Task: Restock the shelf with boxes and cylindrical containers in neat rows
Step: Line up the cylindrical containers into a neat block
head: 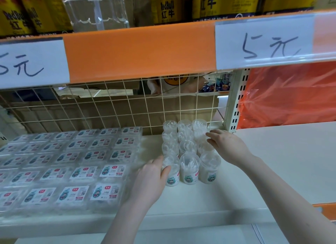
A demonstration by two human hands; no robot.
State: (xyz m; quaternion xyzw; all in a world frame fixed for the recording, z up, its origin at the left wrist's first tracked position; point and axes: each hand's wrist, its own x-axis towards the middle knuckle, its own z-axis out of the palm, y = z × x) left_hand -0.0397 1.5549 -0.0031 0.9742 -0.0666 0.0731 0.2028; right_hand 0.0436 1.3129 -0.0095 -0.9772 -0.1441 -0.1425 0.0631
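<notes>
Clear cylinders (189, 151) at 12: left hand (152, 178) grips front-left one, right hand (225, 145) w/ loose fingers steadies back row, prob. squaring rows.

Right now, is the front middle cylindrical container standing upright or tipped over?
Upright. The front middle cylindrical container rests on its base on the shelf, lid facing up, label right way up, in line with its neighbours.
</notes>
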